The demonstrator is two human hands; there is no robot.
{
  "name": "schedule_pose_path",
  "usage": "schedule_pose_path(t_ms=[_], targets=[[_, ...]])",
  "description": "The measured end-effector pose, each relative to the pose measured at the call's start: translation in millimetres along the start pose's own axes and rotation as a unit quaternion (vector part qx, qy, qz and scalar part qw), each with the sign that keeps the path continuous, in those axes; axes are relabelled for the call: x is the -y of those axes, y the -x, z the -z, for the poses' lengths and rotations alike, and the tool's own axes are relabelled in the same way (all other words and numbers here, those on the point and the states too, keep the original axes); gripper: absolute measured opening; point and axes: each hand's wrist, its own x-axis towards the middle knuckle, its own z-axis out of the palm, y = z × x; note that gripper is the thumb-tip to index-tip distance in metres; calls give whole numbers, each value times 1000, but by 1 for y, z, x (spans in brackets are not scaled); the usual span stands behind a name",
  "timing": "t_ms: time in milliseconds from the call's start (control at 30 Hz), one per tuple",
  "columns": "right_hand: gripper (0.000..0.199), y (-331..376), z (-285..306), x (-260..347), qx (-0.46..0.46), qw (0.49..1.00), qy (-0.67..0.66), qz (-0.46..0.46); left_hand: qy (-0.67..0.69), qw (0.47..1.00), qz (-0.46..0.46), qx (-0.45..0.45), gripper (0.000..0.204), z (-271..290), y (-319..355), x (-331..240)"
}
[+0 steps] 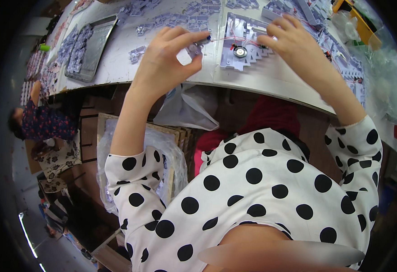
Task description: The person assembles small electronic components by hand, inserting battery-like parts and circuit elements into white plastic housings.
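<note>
Above the near part of the white table, my left hand [164,56] pinches a small grey plastic part [195,49] between thumb and fingers. A small dark blue bit shows at its index fingertip. My right hand [295,47] has its thumb and index finger closed at the end of thin red wires [246,41], which stretch toward my left hand; a small dark piece there is too small to name. Below the wires lies a pale grey plastic housing [231,62] with stepped, toothed edges. A round speaker [240,52] sits in it.
Many loose grey plastic parts [187,21] lie across the table. A metal tray [89,65] with small parts stands left. More wired housings [352,68], clear plastic bags [379,84] and a yellow bin [359,20] are right. A bag-lined crate [175,149] stands below; another person [49,120] sits far left.
</note>
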Motion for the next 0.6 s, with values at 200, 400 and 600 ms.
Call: schedule_pose_path(t_ms=[200,400,600], targets=[[22,-22,10,62,-147,983,-111,9,56,996,73,-8,44,-10,11,-2],[34,-14,-3,69,-134,977,-164,30,71,994,82,18,49,-9,13,-1],[35,-1,13,57,-95,982,-147,67,108,992,61,33,46,-26,22,-7]])
